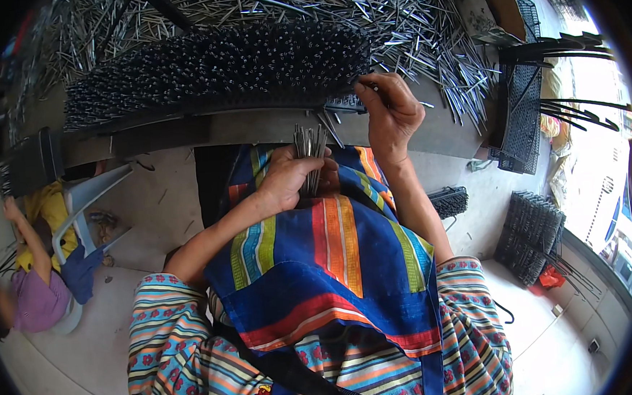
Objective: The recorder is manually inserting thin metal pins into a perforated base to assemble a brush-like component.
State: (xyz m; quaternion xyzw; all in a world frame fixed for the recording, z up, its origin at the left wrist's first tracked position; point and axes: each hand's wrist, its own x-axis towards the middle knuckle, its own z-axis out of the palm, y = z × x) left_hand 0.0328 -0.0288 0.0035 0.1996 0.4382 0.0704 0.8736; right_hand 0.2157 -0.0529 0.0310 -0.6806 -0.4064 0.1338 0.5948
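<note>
A bundle of thin metal rods (310, 154) stands roughly upright in my left hand (286, 179), whose fingers wrap round it just below the table's near edge. My right hand (393, 109) is at the right end of a long black rack (214, 70), which is packed with many upright dark metal pieces. Thumb and forefinger are pinched together at the rack's corner; what they hold is too small to make out. A few loose rods (332, 124) lie at the table edge between my hands.
Behind the rack, a large heap of loose metal rods (407, 25) covers the table and spills to the right. A cardboard box (496, 5) and black mesh racks (521, 112) stand at the right. More filled racks (528, 235) rest on the floor. Another person (43, 294) sits at the left.
</note>
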